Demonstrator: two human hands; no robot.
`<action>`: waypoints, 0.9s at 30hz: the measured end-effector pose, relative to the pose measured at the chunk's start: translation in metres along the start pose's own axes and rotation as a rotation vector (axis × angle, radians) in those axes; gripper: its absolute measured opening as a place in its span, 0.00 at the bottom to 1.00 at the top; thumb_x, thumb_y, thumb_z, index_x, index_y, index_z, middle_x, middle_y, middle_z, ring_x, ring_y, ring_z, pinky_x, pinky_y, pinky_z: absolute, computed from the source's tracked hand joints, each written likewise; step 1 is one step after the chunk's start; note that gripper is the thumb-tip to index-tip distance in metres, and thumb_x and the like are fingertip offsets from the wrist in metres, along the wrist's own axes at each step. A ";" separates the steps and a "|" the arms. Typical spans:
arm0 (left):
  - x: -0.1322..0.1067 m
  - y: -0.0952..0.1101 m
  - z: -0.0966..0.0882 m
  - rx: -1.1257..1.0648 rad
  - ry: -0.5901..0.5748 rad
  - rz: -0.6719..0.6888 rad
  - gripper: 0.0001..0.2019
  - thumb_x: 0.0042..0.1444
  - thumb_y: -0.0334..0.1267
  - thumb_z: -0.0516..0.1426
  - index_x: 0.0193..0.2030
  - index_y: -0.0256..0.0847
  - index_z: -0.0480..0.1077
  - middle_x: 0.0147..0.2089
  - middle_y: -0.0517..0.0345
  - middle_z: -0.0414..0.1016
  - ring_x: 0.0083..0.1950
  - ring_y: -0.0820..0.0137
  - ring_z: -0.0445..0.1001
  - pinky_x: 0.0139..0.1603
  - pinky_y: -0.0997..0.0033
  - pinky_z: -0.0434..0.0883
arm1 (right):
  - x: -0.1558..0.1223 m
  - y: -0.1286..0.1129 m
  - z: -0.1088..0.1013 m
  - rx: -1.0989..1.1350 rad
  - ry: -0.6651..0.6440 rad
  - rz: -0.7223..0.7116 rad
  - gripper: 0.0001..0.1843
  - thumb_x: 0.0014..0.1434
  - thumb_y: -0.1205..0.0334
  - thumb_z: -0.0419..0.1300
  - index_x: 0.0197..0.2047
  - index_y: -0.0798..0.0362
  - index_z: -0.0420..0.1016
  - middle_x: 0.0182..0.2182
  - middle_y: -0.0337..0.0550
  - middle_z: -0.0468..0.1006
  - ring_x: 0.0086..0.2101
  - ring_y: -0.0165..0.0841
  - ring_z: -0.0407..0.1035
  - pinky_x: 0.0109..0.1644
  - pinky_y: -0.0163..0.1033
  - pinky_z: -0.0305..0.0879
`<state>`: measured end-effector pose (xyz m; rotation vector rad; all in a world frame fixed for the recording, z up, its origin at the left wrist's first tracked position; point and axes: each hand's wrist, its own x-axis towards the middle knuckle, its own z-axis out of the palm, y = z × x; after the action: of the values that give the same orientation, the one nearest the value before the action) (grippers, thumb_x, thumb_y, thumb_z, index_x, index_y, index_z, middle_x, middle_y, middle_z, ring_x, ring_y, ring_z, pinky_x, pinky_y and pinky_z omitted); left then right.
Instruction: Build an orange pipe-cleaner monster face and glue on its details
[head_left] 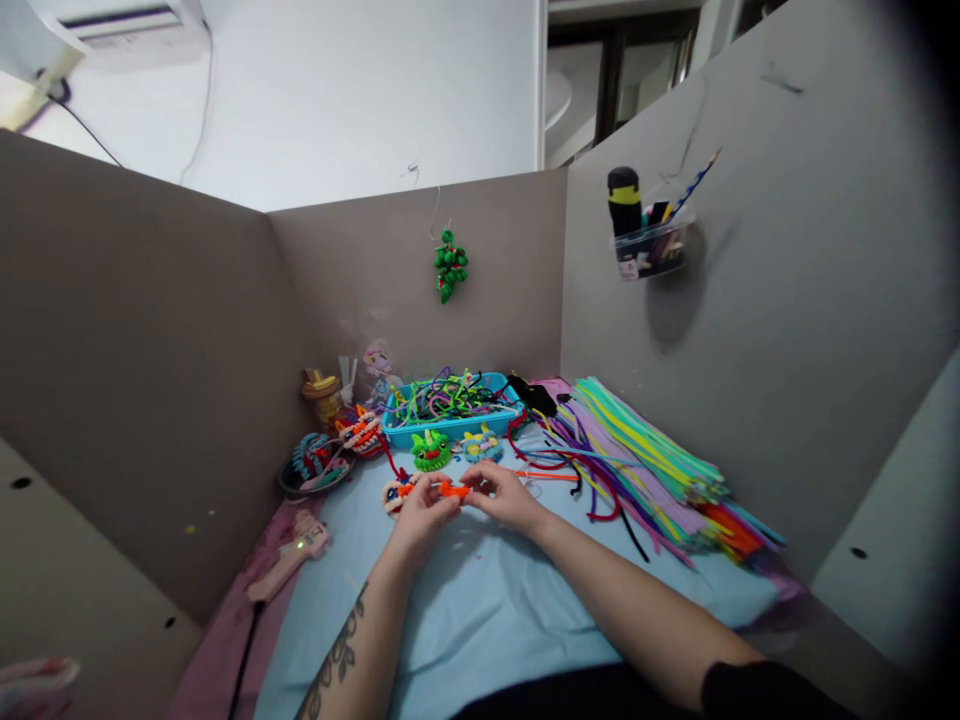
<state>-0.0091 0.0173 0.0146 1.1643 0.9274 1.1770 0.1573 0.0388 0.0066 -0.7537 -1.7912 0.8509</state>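
Between my two hands is a small orange pipe-cleaner piece. My left hand pinches its left side, and my right hand grips it from the right with bent fingers. An orange and cream pipe-cleaner figure lies just behind my left hand, partly covered by it. Beyond the hands sit a green pipe-cleaner figure and a light blue and yellow one. A loose orange pipe cleaner stretches out to the right of my right hand.
A blue tray of tangled pipe cleaners stands at the back. Bundles of coloured pipe cleaners lie right. On the left are a bowl, a pink glue gun and a jar. Grey panels enclose the light blue cloth.
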 end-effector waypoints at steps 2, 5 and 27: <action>-0.001 0.001 0.000 0.016 -0.022 -0.034 0.22 0.37 0.42 0.66 0.38 0.38 0.64 0.32 0.55 0.75 0.36 0.68 0.75 0.35 0.72 0.68 | 0.001 0.001 -0.001 0.011 0.014 0.014 0.08 0.51 0.59 0.60 0.33 0.54 0.72 0.30 0.41 0.72 0.32 0.31 0.66 0.34 0.35 0.63; -0.001 0.002 -0.003 0.029 -0.023 -0.066 0.22 0.40 0.44 0.64 0.41 0.38 0.66 0.36 0.51 0.76 0.39 0.65 0.75 0.36 0.71 0.68 | 0.003 0.003 -0.004 0.034 0.009 0.054 0.06 0.52 0.60 0.59 0.33 0.54 0.72 0.30 0.41 0.73 0.32 0.31 0.66 0.35 0.36 0.63; 0.003 0.002 -0.008 0.218 0.007 -0.003 0.14 0.40 0.43 0.63 0.30 0.36 0.68 0.25 0.57 0.75 0.29 0.69 0.75 0.29 0.74 0.67 | 0.005 0.012 -0.009 0.088 0.018 0.142 0.06 0.49 0.64 0.58 0.31 0.54 0.75 0.25 0.39 0.70 0.26 0.28 0.63 0.27 0.33 0.58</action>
<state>-0.0169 0.0215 0.0155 1.3322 1.0821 1.0979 0.1654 0.0511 0.0015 -0.8355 -1.6881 1.0068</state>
